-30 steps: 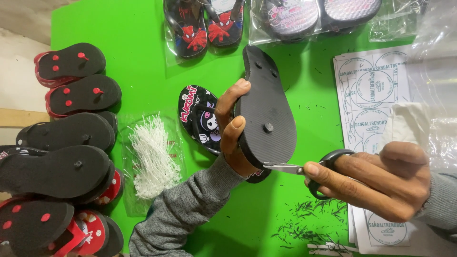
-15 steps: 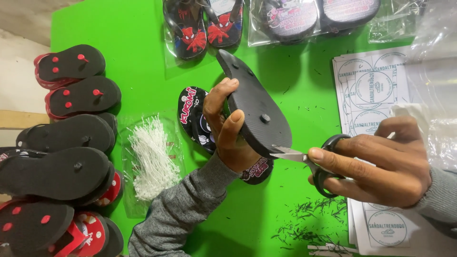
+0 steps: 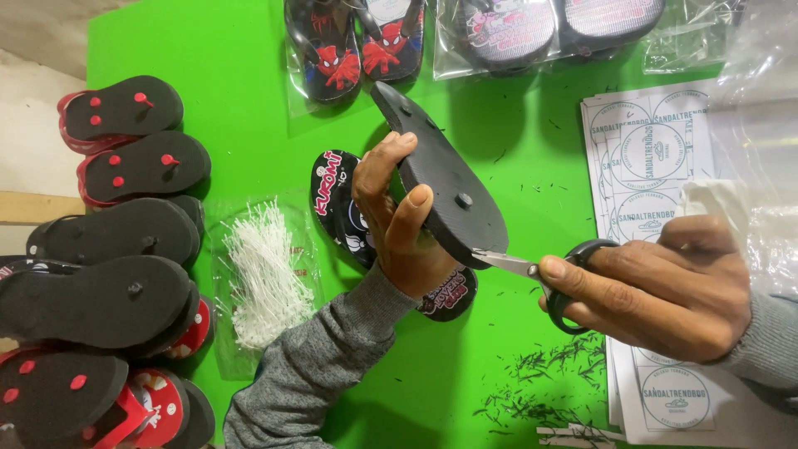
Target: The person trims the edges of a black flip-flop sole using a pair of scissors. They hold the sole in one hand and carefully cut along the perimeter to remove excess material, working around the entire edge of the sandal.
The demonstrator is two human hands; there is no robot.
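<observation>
While the left hand (image 3: 399,224) grips a black sandal (image 3: 440,187) sole-up, the right hand (image 3: 665,287) — fingers through the loops — holds scissors (image 3: 540,270), blades touching its edge.

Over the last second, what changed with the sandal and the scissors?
The left hand tipped the black sandal from upright to slanting, heel toward the scissors. The right hand kept the blades at the heel edge. Both grips, the stacked sandals and green table stayed put.

Clear sandal bags (image 3: 353,50) top centre; white round-label sheets (image 3: 648,150) right; tag bag (image 3: 258,274) left.
</observation>
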